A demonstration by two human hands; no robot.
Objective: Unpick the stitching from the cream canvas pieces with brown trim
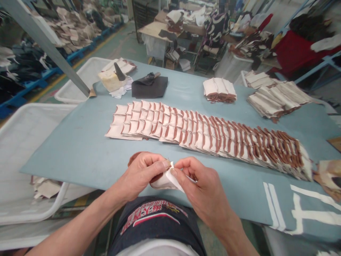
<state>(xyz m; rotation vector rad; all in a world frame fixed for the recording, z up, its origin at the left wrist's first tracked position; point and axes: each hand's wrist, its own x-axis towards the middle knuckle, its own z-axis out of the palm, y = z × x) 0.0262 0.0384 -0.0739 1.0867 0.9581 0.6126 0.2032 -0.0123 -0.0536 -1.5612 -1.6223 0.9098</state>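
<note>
My left hand point(142, 174) and my right hand point(201, 188) meet at the near edge of the pale blue table point(80, 145). Both pinch one small cream piece with a brown edge point(166, 180), thumbs and forefingers closed on its top corner. Just beyond my hands lies a long overlapping row of similar cream and brown pieces point(207, 133), running from the table's middle left to the far right.
A stack of pieces point(220, 90) and a larger fanned stack point(277, 99) sit at the back right. A dark cloth point(150, 87) and a cream block point(110, 80) lie at the back left. White trays point(23, 149) stand left. A person point(215, 28) sits beyond.
</note>
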